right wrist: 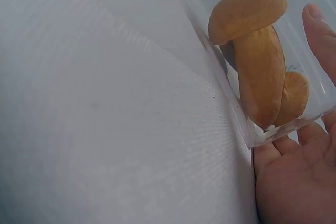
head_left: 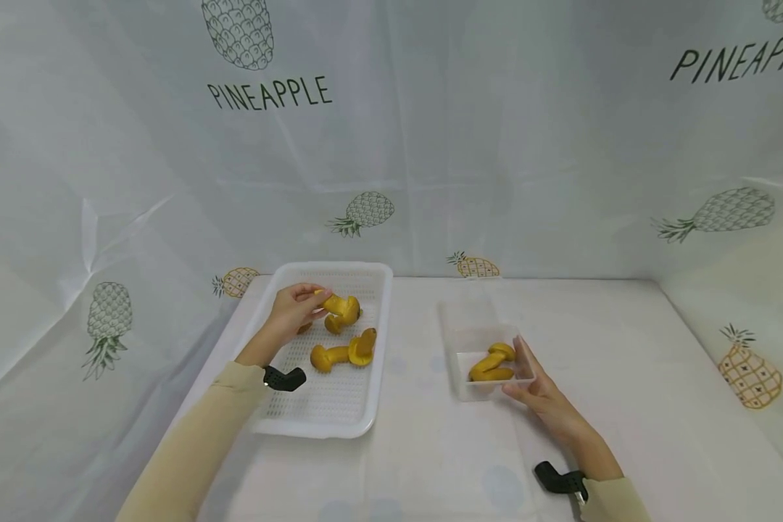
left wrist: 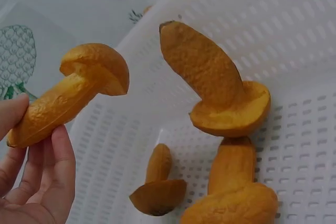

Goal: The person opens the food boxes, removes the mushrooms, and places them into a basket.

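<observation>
My left hand pinches a yellow-brown mushroom by its stem, thumb on one side and fingers on the other, its cap pointing away from the hand. It is over a white perforated basket. Several more mushrooms lie in the basket, among them a large one and a smaller one in the left wrist view. On the right, my right hand holds a clear plastic box at its near right corner. Inside the box, mushrooms lie against each other.
A white table carries the basket on the left and the box right of centre. Behind it hangs a pale sheet printed with pineapples. The box's clear lid lies folded back on its far side. Each wrist wears a black device.
</observation>
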Available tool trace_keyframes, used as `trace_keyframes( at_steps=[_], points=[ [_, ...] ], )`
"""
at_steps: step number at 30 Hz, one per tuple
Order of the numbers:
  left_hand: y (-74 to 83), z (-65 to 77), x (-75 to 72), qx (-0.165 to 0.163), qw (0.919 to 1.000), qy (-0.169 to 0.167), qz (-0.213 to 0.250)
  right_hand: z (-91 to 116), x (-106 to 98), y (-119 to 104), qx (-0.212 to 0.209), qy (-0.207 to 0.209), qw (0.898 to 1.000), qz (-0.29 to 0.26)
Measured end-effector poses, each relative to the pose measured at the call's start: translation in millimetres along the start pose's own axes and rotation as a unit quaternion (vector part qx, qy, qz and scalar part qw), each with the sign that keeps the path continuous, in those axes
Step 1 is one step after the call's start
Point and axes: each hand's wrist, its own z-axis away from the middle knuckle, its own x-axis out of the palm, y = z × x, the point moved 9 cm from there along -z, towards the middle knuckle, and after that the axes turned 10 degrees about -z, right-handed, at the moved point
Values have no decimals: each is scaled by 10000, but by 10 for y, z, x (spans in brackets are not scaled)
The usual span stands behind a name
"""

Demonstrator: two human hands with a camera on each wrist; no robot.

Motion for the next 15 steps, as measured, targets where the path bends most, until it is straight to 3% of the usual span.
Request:
trace_keyframes(
  at_steps=[5, 10, 15],
  points=[
    [-156, 14, -74, -215, 9997, 76, -1, 12, 1, 1, -26, -49, 10000, 27],
    [-223, 28, -132, -188, 9997, 99, -92, 2, -6, 13, -79, -75, 9999, 6],
    [-267, 58, -233, -194, 9975, 150, -658, 0, -15, 23, -84, -80, 9999, 7]
  ],
)
